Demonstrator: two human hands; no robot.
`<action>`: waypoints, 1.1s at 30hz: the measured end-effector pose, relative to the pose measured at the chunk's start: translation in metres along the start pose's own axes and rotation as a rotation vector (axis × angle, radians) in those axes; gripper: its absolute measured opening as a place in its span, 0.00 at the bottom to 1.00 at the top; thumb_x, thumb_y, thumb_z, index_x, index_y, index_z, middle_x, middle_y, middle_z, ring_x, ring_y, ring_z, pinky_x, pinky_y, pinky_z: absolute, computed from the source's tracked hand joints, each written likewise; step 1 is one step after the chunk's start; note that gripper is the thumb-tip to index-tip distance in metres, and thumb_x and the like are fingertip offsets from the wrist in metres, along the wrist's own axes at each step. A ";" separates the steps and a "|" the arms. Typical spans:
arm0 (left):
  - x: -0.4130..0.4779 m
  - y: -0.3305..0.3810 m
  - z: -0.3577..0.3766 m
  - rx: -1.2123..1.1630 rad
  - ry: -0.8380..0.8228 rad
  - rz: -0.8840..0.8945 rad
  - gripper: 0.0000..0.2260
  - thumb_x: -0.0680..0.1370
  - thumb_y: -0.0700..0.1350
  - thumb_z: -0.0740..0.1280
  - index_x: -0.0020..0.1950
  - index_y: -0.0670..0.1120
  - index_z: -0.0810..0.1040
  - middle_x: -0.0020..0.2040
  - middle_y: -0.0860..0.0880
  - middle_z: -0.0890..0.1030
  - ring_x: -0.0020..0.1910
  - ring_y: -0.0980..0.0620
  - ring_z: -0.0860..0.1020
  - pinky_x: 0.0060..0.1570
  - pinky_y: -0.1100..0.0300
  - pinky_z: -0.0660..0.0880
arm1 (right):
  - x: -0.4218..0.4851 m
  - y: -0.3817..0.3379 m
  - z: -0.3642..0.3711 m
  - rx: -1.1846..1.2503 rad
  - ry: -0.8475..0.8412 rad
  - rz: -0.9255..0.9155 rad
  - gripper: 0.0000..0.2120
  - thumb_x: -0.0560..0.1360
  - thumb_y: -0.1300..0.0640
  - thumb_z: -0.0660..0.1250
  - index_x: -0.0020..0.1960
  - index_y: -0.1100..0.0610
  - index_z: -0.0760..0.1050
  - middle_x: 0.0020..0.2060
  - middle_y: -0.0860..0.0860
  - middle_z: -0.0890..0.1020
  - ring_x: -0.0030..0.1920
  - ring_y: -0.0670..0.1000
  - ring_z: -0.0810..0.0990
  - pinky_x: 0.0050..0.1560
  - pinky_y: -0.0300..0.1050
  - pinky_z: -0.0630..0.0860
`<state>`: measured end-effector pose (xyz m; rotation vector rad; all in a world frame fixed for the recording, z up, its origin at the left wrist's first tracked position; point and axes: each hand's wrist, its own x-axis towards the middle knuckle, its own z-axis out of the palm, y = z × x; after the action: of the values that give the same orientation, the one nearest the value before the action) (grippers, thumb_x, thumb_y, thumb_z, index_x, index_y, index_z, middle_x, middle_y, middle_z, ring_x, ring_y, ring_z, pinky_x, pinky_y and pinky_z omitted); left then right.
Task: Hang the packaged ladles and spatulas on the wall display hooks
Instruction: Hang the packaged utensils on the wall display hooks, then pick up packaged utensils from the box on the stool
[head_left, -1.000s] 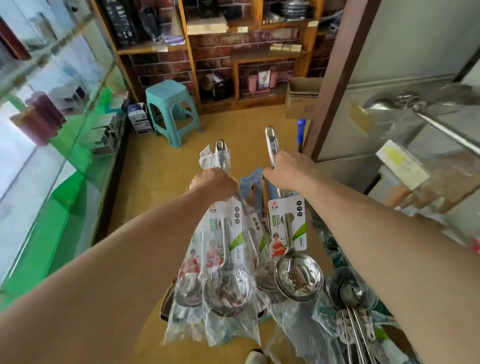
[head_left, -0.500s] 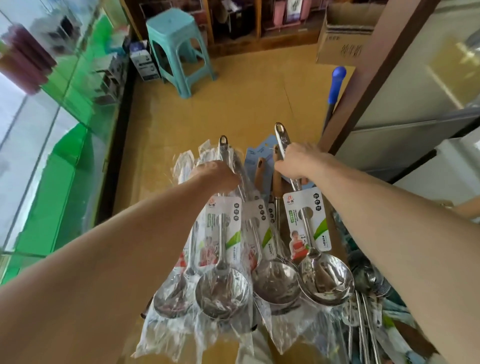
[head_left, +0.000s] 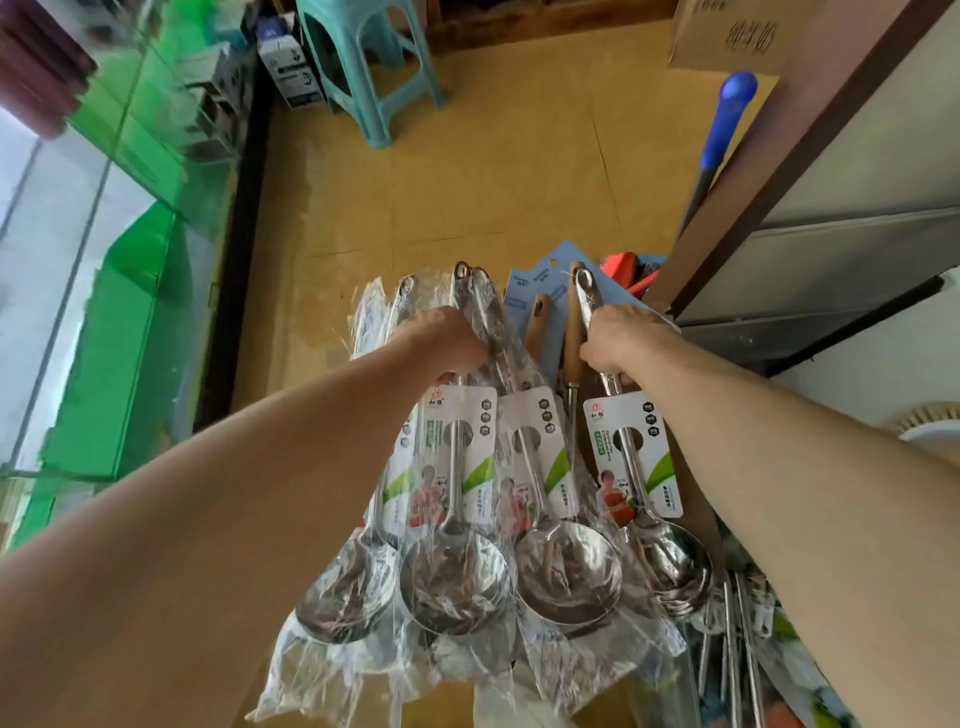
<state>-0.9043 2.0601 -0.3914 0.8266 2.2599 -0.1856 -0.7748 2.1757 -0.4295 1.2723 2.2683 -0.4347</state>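
Note:
My left hand (head_left: 447, 340) grips the handles of a bunch of steel ladles in clear plastic sleeves (head_left: 452, 582), their bowls hanging towards me and their labels white and green. My right hand (head_left: 618, 343) grips the handle of a single packaged ladle (head_left: 670, 566), held just right of the bunch. Between the two hands lie wooden-handled utensils (head_left: 573, 332) on blue cards. No wall hooks are in view.
A glass counter with green edges (head_left: 130, 291) runs along the left. A teal plastic stool (head_left: 363, 57) and a cardboard box (head_left: 727, 36) stand on the yellow floor ahead. A blue-handled pole (head_left: 724, 119) leans on a brown post at right. More packaged utensils (head_left: 743, 654) lie at lower right.
The view has tipped down from the shelves to the floor. Both hands hold the same ladles, and the single ladle has moved a little further right of the bunch.

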 end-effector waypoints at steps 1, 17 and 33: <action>0.001 0.000 0.000 0.000 -0.001 0.003 0.16 0.80 0.45 0.62 0.64 0.36 0.72 0.37 0.46 0.75 0.25 0.55 0.71 0.15 0.68 0.67 | 0.001 0.000 0.002 -0.017 0.002 0.008 0.13 0.76 0.63 0.62 0.61 0.62 0.73 0.53 0.58 0.79 0.55 0.58 0.79 0.38 0.44 0.71; -0.023 -0.001 -0.004 0.027 0.078 0.086 0.19 0.79 0.49 0.65 0.65 0.39 0.72 0.64 0.41 0.74 0.41 0.52 0.78 0.35 0.60 0.77 | -0.038 0.000 -0.009 -0.030 0.109 0.048 0.13 0.77 0.62 0.62 0.61 0.62 0.73 0.58 0.59 0.77 0.60 0.60 0.75 0.51 0.48 0.72; -0.124 -0.006 0.018 0.507 0.418 0.326 0.21 0.77 0.40 0.64 0.70 0.41 0.67 0.65 0.41 0.73 0.64 0.43 0.71 0.68 0.47 0.65 | -0.173 -0.034 -0.003 0.087 0.185 0.065 0.18 0.77 0.65 0.58 0.66 0.63 0.69 0.38 0.56 0.73 0.45 0.60 0.74 0.45 0.50 0.73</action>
<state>-0.8304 1.9861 -0.3221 1.6126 2.4471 -0.4827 -0.7288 2.0388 -0.3282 1.4800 2.3744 -0.4109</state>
